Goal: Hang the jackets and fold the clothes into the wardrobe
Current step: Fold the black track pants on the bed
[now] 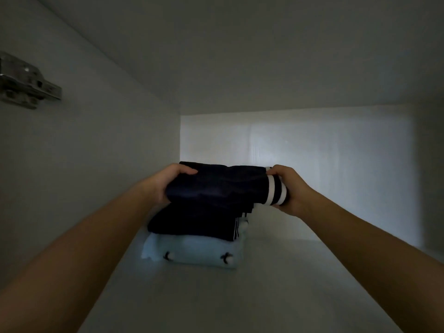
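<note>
Your left hand [168, 185] and right hand [292, 189] each gripped one end of the folded navy garment [211, 188], holding it level over the pile [192, 251] on the shelf [288, 289], probably to protect its folds.

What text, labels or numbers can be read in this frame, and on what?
No readable text.
On the metal hinge: any stamping is too blurred to read.
On the light blue folded garment: small dark motifs, not letters.
On the dark folded garment, gripped by the left hand and right hand: only white stripes on the cuff.
</note>
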`<state>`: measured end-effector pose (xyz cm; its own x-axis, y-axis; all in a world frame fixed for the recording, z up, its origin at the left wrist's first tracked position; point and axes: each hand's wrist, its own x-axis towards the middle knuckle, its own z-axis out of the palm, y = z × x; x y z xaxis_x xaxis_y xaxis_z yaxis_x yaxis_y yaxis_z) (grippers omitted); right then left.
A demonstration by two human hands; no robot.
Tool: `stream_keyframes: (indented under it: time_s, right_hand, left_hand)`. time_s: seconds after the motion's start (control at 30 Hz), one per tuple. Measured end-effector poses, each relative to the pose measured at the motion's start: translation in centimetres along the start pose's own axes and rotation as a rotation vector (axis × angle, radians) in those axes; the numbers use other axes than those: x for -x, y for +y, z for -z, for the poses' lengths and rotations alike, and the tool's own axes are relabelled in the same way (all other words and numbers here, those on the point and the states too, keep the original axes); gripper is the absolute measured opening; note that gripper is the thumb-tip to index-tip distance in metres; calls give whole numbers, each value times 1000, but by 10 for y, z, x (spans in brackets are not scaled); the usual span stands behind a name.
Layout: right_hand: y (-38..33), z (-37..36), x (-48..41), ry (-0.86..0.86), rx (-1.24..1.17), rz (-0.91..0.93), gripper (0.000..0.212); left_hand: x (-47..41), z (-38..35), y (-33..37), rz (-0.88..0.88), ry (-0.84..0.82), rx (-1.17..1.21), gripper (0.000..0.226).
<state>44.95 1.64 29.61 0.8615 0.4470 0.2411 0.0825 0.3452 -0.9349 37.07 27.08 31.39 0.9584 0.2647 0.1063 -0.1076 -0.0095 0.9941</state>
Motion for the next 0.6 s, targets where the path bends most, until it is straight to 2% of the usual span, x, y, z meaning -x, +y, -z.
stream_keyframes:
  time_s: [0.1,0.2,0.27,0.33,0.37,0.4,0.53,0.6]
  right_hand:
    - [-9,-11,-57,21,58,84,24]
    - [7,-16,-96,42,82,67,33]
    - [40,-14,-109,35,140,-67,34]
    - [73,-10,-115,22,189,-247,32]
    - [84,-7,-118,21,190,-297,31]
    - [90,-4,-122,33,180,-314,31]
    - [87,4,-144,124,134,-288,37]
    - [87,-1,-151,158,173,-299,36]
  left_hand:
    - [-50,16,27,-59,23,-93,14]
    - [-88,33,32,-41,126,-255,11]
    - [-103,41,12,62,189,-548,17]
    - [-115,48,-13,206,171,-970,27]
    - [-121,50,-22,254,138,-1101,27]
    - [-129,53,-28,266,113,-1139,25]
    - [-150,47,-31,161,227,-936,30]
    - [-163,40,-36,161,231,-836,40]
